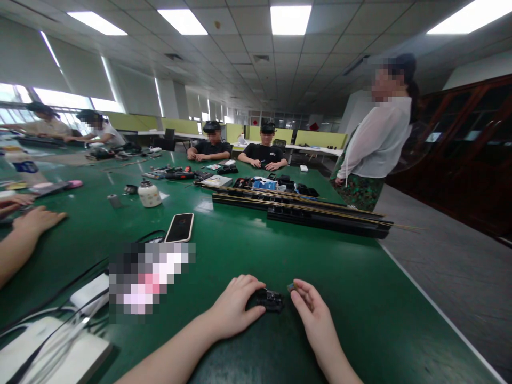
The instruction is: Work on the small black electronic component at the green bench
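Note:
On the green table [248, 250] lies a small black device [273, 300] with an uneven, open-looking top. My left hand [240, 304] is closed around its left end, thumb in front and fingers behind. Just right of the device, my right hand [312, 304] pinches a small flat piece [292, 288] between thumb and fingertips. The piece looks greenish and brownish and is too small to name. A short gap separates it from the black device.
Long black rails [320, 216] with thin brass-coloured rods lie farther back. A phone [180, 228], a white jar [149, 194] and a white box with cables [52, 352] are to the left. Co-workers sit around the table; a person [376, 138] stands at right.

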Demonstrator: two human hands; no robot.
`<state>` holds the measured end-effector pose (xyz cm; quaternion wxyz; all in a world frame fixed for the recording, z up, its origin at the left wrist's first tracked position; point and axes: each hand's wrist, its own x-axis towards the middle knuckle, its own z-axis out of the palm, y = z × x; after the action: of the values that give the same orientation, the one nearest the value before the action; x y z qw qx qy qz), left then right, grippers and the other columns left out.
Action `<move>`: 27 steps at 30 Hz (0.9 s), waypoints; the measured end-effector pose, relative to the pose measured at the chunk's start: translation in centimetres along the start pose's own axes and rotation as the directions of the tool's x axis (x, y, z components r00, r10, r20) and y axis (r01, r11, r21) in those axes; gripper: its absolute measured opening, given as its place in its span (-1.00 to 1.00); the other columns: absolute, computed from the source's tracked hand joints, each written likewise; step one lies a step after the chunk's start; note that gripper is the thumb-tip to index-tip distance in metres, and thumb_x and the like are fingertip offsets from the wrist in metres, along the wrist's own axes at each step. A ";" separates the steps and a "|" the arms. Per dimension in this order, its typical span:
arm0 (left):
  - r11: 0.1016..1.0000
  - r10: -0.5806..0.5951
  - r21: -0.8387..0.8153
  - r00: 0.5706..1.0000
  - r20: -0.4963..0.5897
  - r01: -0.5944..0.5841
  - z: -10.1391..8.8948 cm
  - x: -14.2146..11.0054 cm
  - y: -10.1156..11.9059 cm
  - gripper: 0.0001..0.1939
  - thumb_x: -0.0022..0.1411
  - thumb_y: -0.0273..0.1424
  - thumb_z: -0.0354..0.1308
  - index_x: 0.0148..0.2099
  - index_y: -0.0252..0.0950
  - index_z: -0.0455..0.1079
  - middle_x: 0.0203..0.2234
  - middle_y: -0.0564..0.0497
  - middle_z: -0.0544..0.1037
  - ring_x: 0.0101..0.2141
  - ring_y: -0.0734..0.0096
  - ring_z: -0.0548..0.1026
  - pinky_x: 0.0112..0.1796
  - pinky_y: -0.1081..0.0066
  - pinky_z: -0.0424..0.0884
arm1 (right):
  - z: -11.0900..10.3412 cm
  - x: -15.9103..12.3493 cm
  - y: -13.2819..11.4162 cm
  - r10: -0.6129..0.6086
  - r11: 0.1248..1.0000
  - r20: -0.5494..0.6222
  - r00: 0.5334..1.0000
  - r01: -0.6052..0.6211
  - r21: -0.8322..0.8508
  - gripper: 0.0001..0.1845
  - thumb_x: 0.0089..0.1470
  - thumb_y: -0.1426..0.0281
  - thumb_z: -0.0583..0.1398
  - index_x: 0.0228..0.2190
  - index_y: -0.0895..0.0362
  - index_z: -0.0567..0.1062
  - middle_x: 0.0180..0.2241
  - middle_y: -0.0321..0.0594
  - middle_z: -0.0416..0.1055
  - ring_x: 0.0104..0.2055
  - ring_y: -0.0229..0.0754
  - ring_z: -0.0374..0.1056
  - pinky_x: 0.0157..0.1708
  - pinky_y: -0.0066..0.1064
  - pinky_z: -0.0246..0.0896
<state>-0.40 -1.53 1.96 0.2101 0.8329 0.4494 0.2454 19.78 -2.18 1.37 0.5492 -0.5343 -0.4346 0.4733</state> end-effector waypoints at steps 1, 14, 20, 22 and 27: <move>1.000 0.000 -0.004 1.000 -0.001 0.000 0.0 0.0 0.0 -0.63 0.12 -0.38 0.16 0.01 -0.18 0.27 -0.14 -0.01 0.40 -0.13 0.24 0.32 -0.10 0.29 0.23 | 0.0 0.0 -0.2 0.022 1.000 -0.005 1.000 -0.022 0.018 -0.48 -0.35 0.10 0.34 -0.32 0.11 0.47 -0.28 -0.12 0.52 -0.14 0.00 0.40 -0.05 -0.19 0.24; 1.000 -0.014 -0.004 1.000 0.010 0.014 -0.1 0.0 0.1 -0.59 0.12 -0.39 0.15 0.04 -0.17 0.26 -0.15 -0.01 0.40 -0.12 0.23 0.32 -0.09 0.28 0.24 | -0.6 0.0 -0.2 0.107 0.987 -0.067 0.992 -0.097 0.130 -0.41 -0.31 0.05 0.33 -0.23 0.12 0.49 -0.21 -0.15 0.51 -0.05 0.02 0.37 0.03 -0.19 0.15; 1.000 -0.006 -0.011 1.000 0.001 0.006 0.0 0.0 -0.1 -0.61 0.13 -0.39 0.15 0.04 -0.17 0.26 -0.14 -0.02 0.39 -0.11 0.23 0.32 -0.08 0.27 0.23 | -0.7 0.3 0.4 0.110 0.979 -0.076 0.991 -0.095 0.182 -0.44 -0.27 0.07 0.32 -0.23 0.12 0.49 -0.22 -0.16 0.52 -0.08 -0.02 0.37 0.01 -0.20 0.15; 1.000 -0.007 -0.012 1.000 0.003 0.007 0.0 -0.1 0.0 -0.61 0.12 -0.39 0.15 0.03 -0.17 0.26 -0.13 -0.02 0.40 -0.12 0.23 0.32 -0.08 0.27 0.23 | -0.8 0.3 0.5 0.111 0.976 -0.084 0.990 -0.093 0.199 -0.46 -0.26 0.08 0.32 -0.24 0.11 0.49 -0.23 -0.17 0.52 -0.09 -0.02 0.38 -0.02 -0.22 0.18; 1.000 0.000 -0.018 1.000 0.000 0.000 -0.1 -0.1 0.1 -0.62 0.12 -0.40 0.15 0.02 -0.17 0.27 -0.13 -0.01 0.40 -0.11 0.23 0.32 -0.08 0.27 0.23 | -0.7 0.4 0.3 0.099 0.975 -0.100 0.990 -0.077 0.210 -0.49 -0.26 0.08 0.32 -0.26 0.11 0.51 -0.24 -0.17 0.52 -0.11 -0.02 0.39 -0.09 -0.25 0.23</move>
<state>-0.46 -1.58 2.08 0.2175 0.8310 0.4470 0.2496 20.52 -1.95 0.98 0.6029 -0.5186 -0.3285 0.5095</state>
